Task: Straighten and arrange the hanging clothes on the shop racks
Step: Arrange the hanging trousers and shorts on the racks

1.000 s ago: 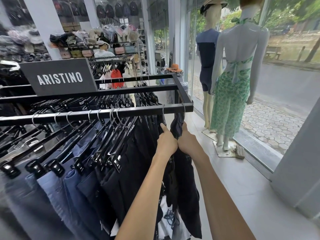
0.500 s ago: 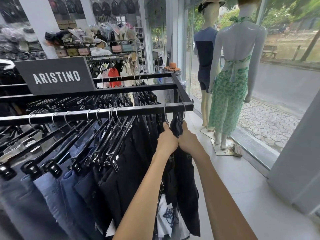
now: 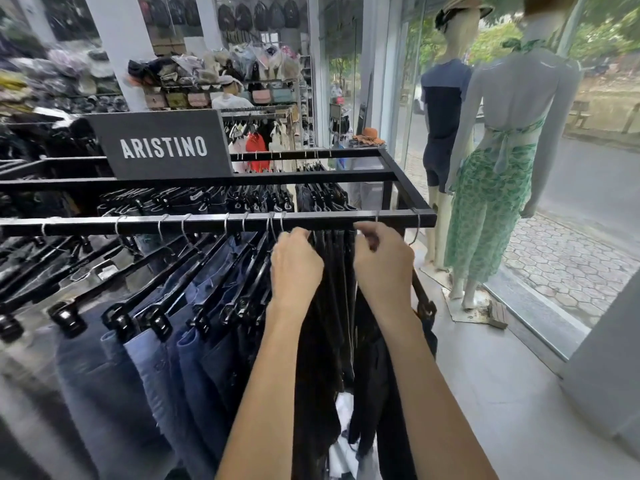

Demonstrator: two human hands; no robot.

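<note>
A black metal rack (image 3: 221, 224) carries a row of trousers on black clip hangers. Blue jeans (image 3: 194, 362) hang on the left, black trousers (image 3: 332, 306) at the right end. My left hand (image 3: 296, 268) grips the top of the black trousers just under the rail. Beside it, my right hand (image 3: 382, 265) has its fingers curled on a hanger top of the end black trousers, close to a wire hook (image 3: 377, 220). A small gap with dark fabric lies between the two hands. The fingertips are hidden behind the hands.
A dark ARISTINO sign (image 3: 162, 147) stands on the rack's middle bar. Two mannequins (image 3: 498, 161) stand by the glass front on the right, over a pale tiled floor (image 3: 491, 368). Shelves of bags and hats (image 3: 214, 74) fill the back.
Both hands have risen closer to the rail and moved apart, spreading the black trousers. Earlier they were pressed together lower on the hangers.
</note>
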